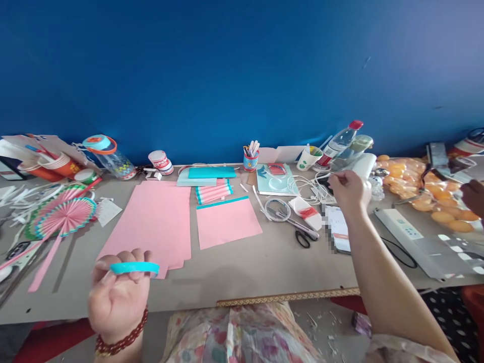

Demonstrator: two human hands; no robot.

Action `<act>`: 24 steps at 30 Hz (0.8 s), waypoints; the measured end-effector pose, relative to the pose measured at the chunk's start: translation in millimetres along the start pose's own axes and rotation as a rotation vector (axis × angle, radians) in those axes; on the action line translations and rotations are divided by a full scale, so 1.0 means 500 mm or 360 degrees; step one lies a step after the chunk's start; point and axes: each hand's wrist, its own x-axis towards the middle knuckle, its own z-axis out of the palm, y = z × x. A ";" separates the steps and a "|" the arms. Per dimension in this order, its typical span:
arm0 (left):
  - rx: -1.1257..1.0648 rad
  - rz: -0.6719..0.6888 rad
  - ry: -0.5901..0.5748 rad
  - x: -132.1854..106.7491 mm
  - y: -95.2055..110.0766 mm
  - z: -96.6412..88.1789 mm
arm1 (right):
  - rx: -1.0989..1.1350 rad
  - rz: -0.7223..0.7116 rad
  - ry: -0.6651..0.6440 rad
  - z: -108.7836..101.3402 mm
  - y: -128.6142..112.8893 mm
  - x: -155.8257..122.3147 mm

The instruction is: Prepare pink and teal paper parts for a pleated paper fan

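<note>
My left hand (120,297) is raised palm up over the front left of the table, its fingers curled round a turquoise paper strip (135,267). Behind it lie large pink paper sheets (162,217). My right hand (351,190) is lifted above a phone (338,227), with thumb and fingers pinched together; whatever is between them, if anything, cannot be made out. Between the hands lies a pink sheet with a turquoise top edge (229,223). A pleated pink-and-turquoise paper piece (214,191) and turquoise paper (212,172) are behind it.
Scissors (304,238), a clear tape roll (277,209) and white cables (312,187) lie right of centre. A power strip (404,232) and bagged orange balls (412,181) are farther right. Paper fans (71,212) lie left. Near a bottle (338,143) is the blue wall (242,75).
</note>
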 end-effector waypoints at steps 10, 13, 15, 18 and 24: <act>0.0221 -0.0308 -0.0222 -0.010 -0.058 0.087 | 0.0773 -0.1111 -0.0607 0.035 -0.281 -0.216; 0.0179 -0.0338 -0.0242 -0.008 -0.074 0.105 | 0.1309 -0.1170 -0.1149 0.039 -0.356 -0.338; 0.0165 -0.0353 -0.0226 -0.007 -0.079 0.112 | 0.1412 -0.1076 -0.1099 0.051 -0.382 -0.391; 0.0116 -0.0390 -0.0207 -0.009 -0.082 0.118 | 0.1472 -0.0828 -0.0953 0.080 -0.397 -0.435; 0.0012 -0.0356 -0.0075 -0.005 -0.078 0.116 | 0.1587 -0.0563 -0.0944 0.098 -0.385 -0.455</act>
